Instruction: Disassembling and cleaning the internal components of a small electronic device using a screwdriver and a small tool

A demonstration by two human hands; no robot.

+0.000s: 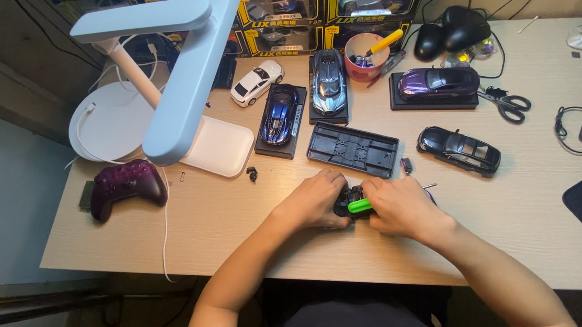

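Observation:
My left hand [315,199] and my right hand [402,206] meet at the front middle of the wooden desk [238,212]. Between them sits a small dark toy car part [347,198], mostly hidden by my fingers. My left hand grips it from the left. My right hand holds a green-handled tool [360,206] against it. Just behind my hands lies an empty black display base [352,150], and a loose black toy car [459,149] rests to the right.
A blue toy car [279,113], a silver-blue one [328,82] and a purple one [438,83] stand on black bases; a white car [256,82] is loose. A white desk lamp [173,75], purple game controller [125,187], pink cup [364,55], scissors [508,104] and stacked boxes [331,0] surround them.

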